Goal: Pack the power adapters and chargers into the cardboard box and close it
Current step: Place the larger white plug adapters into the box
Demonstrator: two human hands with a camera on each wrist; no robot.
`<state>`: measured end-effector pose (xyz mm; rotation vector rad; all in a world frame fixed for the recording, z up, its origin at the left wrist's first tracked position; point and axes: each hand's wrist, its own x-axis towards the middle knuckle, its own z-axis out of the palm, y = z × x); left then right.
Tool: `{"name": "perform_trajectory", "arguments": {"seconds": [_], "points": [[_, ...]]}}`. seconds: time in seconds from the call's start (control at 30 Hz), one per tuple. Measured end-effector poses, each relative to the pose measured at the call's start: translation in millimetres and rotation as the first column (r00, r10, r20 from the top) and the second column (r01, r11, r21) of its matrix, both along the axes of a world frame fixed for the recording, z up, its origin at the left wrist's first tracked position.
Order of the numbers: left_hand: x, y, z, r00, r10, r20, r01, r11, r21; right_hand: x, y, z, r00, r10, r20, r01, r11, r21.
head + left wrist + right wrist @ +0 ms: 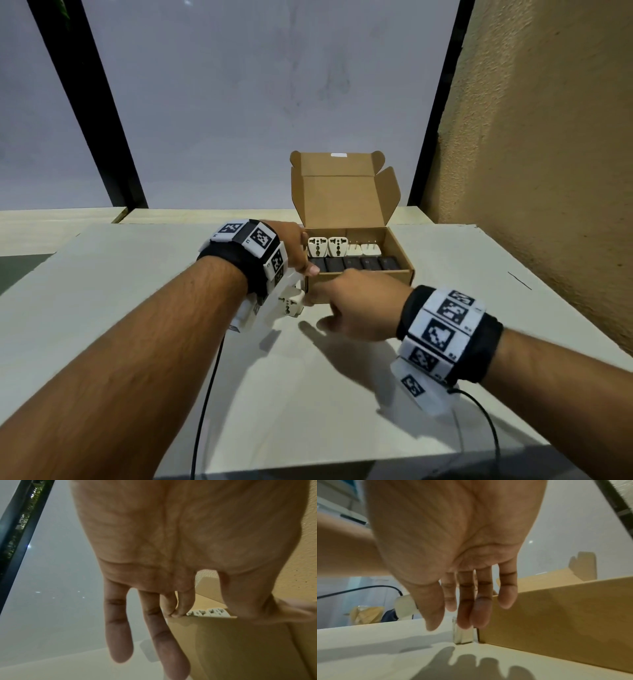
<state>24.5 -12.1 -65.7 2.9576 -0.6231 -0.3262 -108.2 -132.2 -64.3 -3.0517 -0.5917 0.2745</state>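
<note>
While left hand's (pixel 291 247) fingers (pixel 186 601) hook box (pixel 400 276) rim, right hand (pixel 356 308) nearby

Soft, fairly bright light is cast from above. A shadow of the right hand (pixel 450 540) is thrown on the tabletop (pixel 359 639). Wrist views are blurred; head-view edges are bowed.

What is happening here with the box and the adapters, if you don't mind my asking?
A person is packing a cardboard box, whose lid stands open. It already holds a row of black chargers with white adapters behind them. The left hand grips the box at its front-left corner. The right hand, fingers straight, reaches toward a loose adapter on the table just outside that corner. The box is not yet closed.
</note>
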Motion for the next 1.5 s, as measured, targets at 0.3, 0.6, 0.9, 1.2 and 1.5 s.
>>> {"name": "perform_trajectory", "arguments": {"seconds": [0.3,0.6,0.9,1.2,1.5], "points": [[1,-2,2,0.999,0.022,-0.03,-0.022,1.0,0.019,21,19,-21,0.999,0.028,-0.024,-0.031,0.99,-0.137],[6,-3,-1,1.0,0.015,-0.004,-0.015,0.999,0.05,13,13,-9,0.998,0.002,0.067,0.004,0.997,-0.079],[-5,-2,3,1.0,0.004,-0.028,-0.003,1.0,0.028,15,-1,-4,0.999,-0.035,0.027,0.035,0.999,-0.001],[-8,-6,7,1.0,0.012,0.011,-0.012,0.998,0.06,21,-41,19,0.989,-0.139,0.047,0.124,0.963,0.239],[0,-11,4,1.0,-0.011,0.025,0.007,0.99,0.142,66,-103,29,0.931,-0.33,0.156,0.25,0.888,0.386]]}}
